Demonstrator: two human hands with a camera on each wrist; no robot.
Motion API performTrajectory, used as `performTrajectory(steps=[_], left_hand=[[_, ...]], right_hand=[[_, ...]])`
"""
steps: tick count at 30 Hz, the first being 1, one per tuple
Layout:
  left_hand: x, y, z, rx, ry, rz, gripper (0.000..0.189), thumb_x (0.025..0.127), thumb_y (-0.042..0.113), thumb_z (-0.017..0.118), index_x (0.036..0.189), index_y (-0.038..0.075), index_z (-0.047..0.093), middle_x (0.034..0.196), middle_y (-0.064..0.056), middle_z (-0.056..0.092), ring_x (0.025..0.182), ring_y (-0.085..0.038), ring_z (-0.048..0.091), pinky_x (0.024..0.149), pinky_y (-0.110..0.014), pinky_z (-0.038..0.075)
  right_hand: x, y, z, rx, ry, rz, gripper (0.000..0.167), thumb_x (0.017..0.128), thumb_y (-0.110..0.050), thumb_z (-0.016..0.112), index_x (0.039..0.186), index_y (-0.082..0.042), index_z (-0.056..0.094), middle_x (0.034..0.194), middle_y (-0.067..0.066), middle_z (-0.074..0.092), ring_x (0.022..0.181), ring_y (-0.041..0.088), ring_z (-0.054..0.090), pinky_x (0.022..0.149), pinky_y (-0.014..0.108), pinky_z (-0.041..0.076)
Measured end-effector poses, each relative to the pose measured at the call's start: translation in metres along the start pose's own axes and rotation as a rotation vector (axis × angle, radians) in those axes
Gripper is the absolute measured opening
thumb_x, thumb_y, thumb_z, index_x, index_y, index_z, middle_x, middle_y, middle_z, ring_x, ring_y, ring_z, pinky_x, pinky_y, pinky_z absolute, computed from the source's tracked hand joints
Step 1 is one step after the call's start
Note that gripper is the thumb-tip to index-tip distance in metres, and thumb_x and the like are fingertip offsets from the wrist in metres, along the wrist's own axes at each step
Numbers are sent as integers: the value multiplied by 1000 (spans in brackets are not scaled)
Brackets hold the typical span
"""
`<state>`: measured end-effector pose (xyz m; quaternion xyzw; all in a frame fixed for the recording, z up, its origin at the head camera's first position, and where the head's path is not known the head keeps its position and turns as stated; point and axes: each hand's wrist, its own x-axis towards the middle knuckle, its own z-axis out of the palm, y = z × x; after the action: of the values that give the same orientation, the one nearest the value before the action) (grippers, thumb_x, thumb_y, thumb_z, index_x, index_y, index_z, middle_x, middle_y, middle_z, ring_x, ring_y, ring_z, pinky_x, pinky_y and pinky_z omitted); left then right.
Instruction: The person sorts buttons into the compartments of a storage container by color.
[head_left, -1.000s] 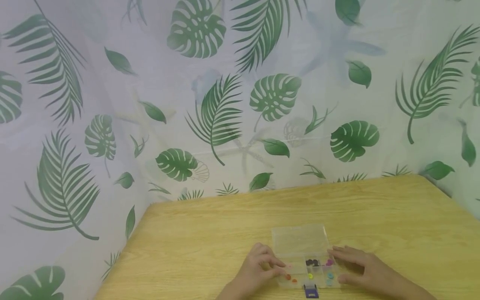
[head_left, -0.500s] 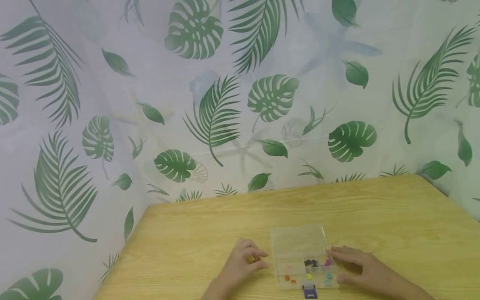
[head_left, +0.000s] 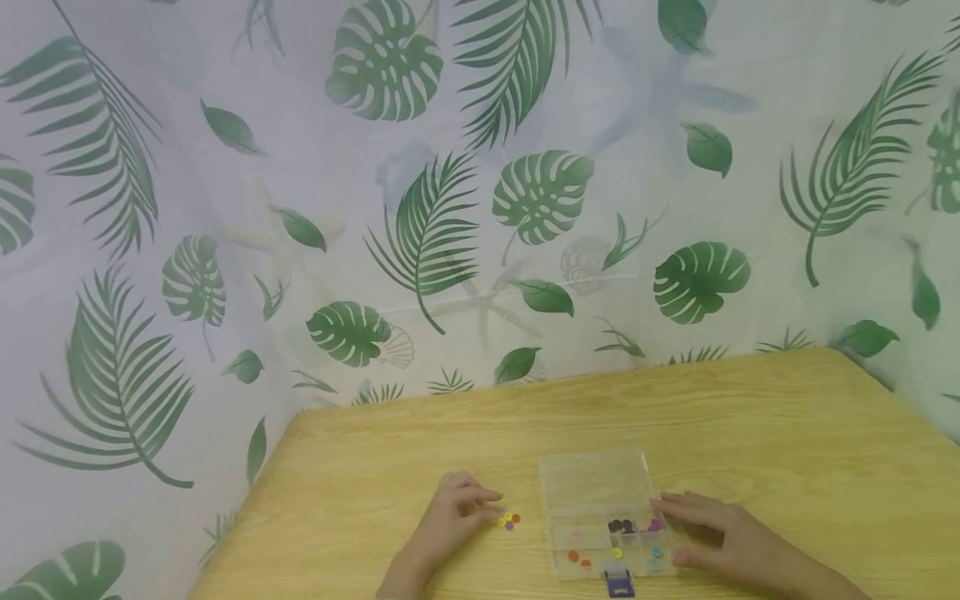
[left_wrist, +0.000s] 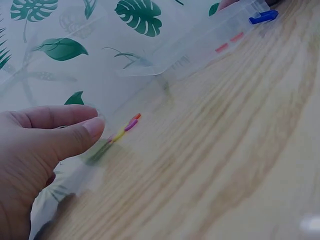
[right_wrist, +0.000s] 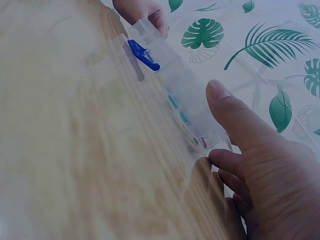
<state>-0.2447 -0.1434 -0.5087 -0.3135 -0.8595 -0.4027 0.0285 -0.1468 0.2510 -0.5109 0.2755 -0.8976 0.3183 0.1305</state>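
A clear plastic compartment box [head_left: 592, 533] lies on the table with its lid [head_left: 596, 479] folded back and a blue latch [head_left: 619, 582] at its front. In its compartments are small coloured discs: black discs [head_left: 622, 527], orange discs [head_left: 573, 556], blue discs [head_left: 657, 552] and others. Left of the box, a small cluster of yellow, purple and orange discs [head_left: 509, 521] lies on the wood. My left hand [head_left: 450, 518] is beside this cluster, fingers loosely bent, fingertips close to it; I see nothing held. At the box's right side, my right hand [head_left: 723, 533] rests with thumb and fingers spread.
The wood-grain table [head_left: 390, 467] extends far behind and to both sides of the box. A white sheet with green leaf prints [head_left: 480, 250] hangs along its back and left edges.
My left hand has gone from the box's left compartments out to the left with several discs, and let them go onto the table. The right hand has stayed beside the box.
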Motion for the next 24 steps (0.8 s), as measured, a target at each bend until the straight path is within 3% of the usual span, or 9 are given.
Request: performTrajectory(steps=[7,12,18,24], left_hand=[[0,-2,1,70,-20,4,23,87,33,64,105,21,72,90,12,50,90,-8,37,75,-20,37],[0,-4,1,130,-40,37,27,88,32,62,110,20,71,89,12,47,89,-6,35,75,-20,34],[1,-1,0,111,-49,-21,24,87,35,64,104,20,73,86,13,44,86,-6,34,73,-21,32],[2,-1,1,97,-25,-31,20,84,36,67,96,22,75,82,13,47,82,-6,36,70,-21,33]], right_hand=[[1,-3,-2,-35,-42,58,53,84,-32,70,135,-28,53,133,5,56,124,8,45,89,31,46],[1,-4,-1,-57,-35,57,53,84,-33,71,134,-28,54,133,5,57,122,16,50,88,35,48],[3,-5,-1,-56,-38,61,53,84,-33,71,134,-28,54,132,7,57,120,27,52,87,45,49],[3,-5,-1,-28,-33,61,54,83,-33,72,134,-27,54,131,9,57,118,33,53,84,57,47]])
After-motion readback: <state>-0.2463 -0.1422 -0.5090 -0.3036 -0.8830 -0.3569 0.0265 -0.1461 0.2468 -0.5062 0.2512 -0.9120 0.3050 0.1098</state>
